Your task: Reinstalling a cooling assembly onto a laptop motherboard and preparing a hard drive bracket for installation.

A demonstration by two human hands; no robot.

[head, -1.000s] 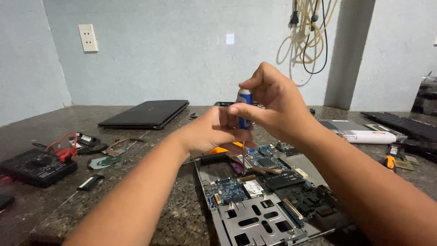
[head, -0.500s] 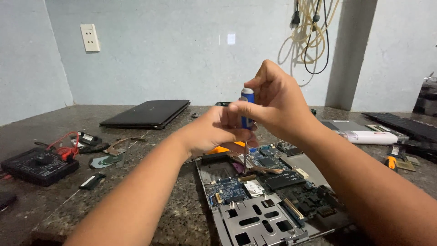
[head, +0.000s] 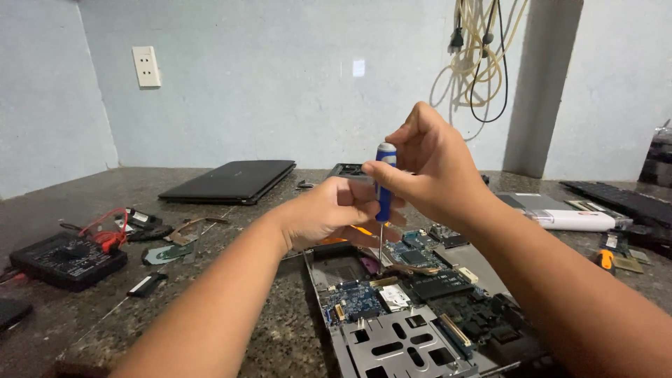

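Note:
An opened laptop base [head: 392, 343] lies on the dark stone counter, its blue circuit board [head: 353, 299] and other parts exposed. My right hand [head: 437, 168] grips the blue handle of a screwdriver [head: 384, 183] held upright, its thin shaft pointing down into the board area. My left hand [head: 329, 210] is closed around the lower part of the handle and shaft, steadying it. The tip of the screwdriver is partly hidden behind my left hand's fingers.
A closed black laptop [head: 231, 180] lies at the back left. A black multimeter [head: 66, 259] with red leads [head: 105, 234] sits at the left. A white tube [head: 570, 220], a keyboard [head: 619, 199] and small parts lie at the right. Cables [head: 479, 52] hang on the wall.
Both hands stay on the screwdriver over the board. My right hand's fingers have shifted slightly on the handle; the view has moved a little.

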